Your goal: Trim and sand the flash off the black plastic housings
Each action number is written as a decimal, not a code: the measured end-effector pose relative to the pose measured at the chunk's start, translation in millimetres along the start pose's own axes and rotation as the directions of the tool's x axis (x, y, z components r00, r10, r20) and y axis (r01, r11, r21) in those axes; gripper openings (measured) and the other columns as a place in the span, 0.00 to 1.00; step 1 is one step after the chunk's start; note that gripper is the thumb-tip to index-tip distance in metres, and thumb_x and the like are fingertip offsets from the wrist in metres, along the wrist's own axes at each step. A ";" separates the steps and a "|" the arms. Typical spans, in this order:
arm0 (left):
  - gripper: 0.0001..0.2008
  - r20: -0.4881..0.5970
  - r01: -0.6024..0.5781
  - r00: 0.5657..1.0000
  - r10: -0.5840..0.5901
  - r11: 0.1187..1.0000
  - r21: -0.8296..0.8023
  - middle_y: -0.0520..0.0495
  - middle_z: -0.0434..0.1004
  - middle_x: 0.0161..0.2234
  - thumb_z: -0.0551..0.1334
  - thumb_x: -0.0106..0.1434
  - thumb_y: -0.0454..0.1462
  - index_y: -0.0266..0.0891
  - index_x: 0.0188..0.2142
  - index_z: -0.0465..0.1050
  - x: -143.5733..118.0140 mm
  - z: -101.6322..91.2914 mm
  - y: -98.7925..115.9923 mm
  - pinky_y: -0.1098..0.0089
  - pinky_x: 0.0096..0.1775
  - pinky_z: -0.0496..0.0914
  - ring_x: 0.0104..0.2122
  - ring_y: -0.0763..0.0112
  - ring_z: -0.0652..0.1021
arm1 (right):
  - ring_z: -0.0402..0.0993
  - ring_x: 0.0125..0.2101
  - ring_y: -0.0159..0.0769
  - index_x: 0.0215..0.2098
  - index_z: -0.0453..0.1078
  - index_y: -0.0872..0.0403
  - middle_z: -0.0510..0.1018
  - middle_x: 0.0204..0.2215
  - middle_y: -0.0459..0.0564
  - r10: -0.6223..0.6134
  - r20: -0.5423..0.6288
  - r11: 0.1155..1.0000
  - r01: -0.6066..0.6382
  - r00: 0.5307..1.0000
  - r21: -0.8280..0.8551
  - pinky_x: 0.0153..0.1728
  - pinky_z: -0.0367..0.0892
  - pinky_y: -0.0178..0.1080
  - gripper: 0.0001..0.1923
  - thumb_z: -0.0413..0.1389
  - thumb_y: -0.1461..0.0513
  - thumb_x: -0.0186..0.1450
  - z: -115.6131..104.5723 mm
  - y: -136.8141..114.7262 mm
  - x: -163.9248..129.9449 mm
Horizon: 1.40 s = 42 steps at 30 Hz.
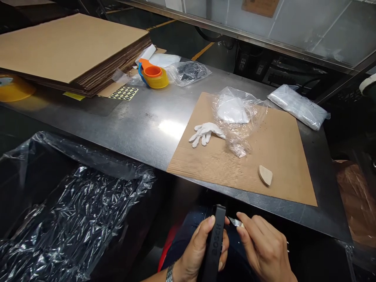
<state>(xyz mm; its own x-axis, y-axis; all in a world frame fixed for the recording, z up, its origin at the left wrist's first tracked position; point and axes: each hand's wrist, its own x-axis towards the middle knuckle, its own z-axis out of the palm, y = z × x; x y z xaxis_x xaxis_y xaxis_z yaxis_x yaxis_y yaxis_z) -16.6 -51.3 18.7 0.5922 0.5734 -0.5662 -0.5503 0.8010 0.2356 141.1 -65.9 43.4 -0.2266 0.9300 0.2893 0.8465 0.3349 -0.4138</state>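
In the head view, my left hand (195, 248) is wrapped around a long black plastic part (215, 244) with BOSCH lettering, held upright over my lap. My right hand (263, 244) pinches a small knife blade (235, 222), whose pointed tip lies close to the part's right edge. The grip end of the knife is hidden in my fingers. Beyond my hands a cardboard sheet (282, 145) covers part of the metal table. On it rest a white glove (207, 132), a crumpled clear plastic bag (239, 133) with something white inside, and a small beige wedge-shaped block (265, 175).
A stack of flat cardboard (73, 47) stands at the left of the metal table (138, 125). Near it are an orange tape dispenser (153, 74) and a sticker sheet (125, 93). A wrapped plastic pack (298, 105) lies at the right. Black plastic film (73, 219) fills the lower left.
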 end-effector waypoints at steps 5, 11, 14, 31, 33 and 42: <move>0.23 -0.016 -0.014 1.000 0.014 1.000 0.002 0.55 0.66 0.15 0.59 0.53 0.54 0.37 0.36 0.68 0.2 0.4 0.1 0.79 0.14 0.54 0.10 0.81 0.62 | 0.63 0.21 0.28 0.44 0.68 0.60 0.68 0.21 0.47 -0.033 0.014 0.999 0.033 0.999 0.003 0.22 0.57 0.33 0.11 0.49 0.63 0.66 -3.3 -5.0 1.6; 0.23 -0.030 -0.003 1.000 0.003 1.000 0.001 0.55 0.66 0.15 0.60 0.52 0.54 0.38 0.36 0.68 0.4 -0.5 0.1 0.79 0.14 0.54 0.10 0.81 0.64 | 0.62 0.20 0.28 0.42 0.69 0.61 0.66 0.20 0.46 -0.062 0.016 0.998 0.062 0.998 -0.002 0.21 0.56 0.33 0.11 0.49 0.63 0.66 -6.3 -8.9 3.5; 0.23 -0.001 0.011 1.000 -0.011 1.000 0.008 0.55 0.66 0.15 0.59 0.53 0.55 0.37 0.35 0.68 -0.2 -0.8 -0.1 0.79 0.14 0.54 0.10 0.81 0.64 | 0.62 0.21 0.28 0.42 0.69 0.61 0.67 0.20 0.46 -0.058 0.011 0.998 0.058 0.998 0.001 0.22 0.56 0.33 0.11 0.49 0.64 0.65 -5.5 -9.0 4.1; 0.23 0.031 0.033 0.999 -0.034 0.999 0.025 0.55 0.66 0.14 0.58 0.53 0.56 0.37 0.33 0.66 0.1 -3.2 -3.0 0.79 0.13 0.55 0.09 0.82 0.62 | 0.63 0.23 0.30 0.44 0.68 0.59 0.69 0.22 0.48 -0.028 0.042 0.999 0.029 0.999 -0.013 0.24 0.58 0.34 0.11 0.49 0.64 0.66 -4.0 -4.3 2.8; 0.23 0.029 0.029 0.999 -0.030 0.999 0.034 0.55 0.66 0.14 0.58 0.53 0.56 0.37 0.34 0.66 -0.4 -3.8 -2.6 0.79 0.13 0.55 0.09 0.82 0.62 | 0.63 0.22 0.30 0.44 0.68 0.58 0.69 0.22 0.47 -0.027 0.051 1.000 0.028 0.998 -0.014 0.24 0.57 0.34 0.11 0.48 0.64 0.66 -4.3 -3.5 3.1; 0.24 -0.013 0.008 1.000 -0.007 0.998 0.063 0.56 0.66 0.14 0.60 0.51 0.56 0.38 0.34 0.66 -2.0 -2.0 -3.2 0.80 0.12 0.55 0.09 0.81 0.62 | 0.63 0.22 0.29 0.43 0.69 0.57 0.69 0.22 0.46 -0.010 0.093 1.000 0.010 0.996 0.002 0.23 0.56 0.33 0.10 0.49 0.63 0.66 -6.4 -2.0 1.9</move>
<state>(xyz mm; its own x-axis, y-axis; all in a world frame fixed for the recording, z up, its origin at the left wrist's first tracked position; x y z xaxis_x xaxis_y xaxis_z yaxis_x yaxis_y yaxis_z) -17.2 -55.4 17.5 0.5886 0.5653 -0.5779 -0.5072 0.8149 0.2806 142.1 -65.8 50.3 -0.2786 0.9368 0.2119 0.8433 0.3441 -0.4129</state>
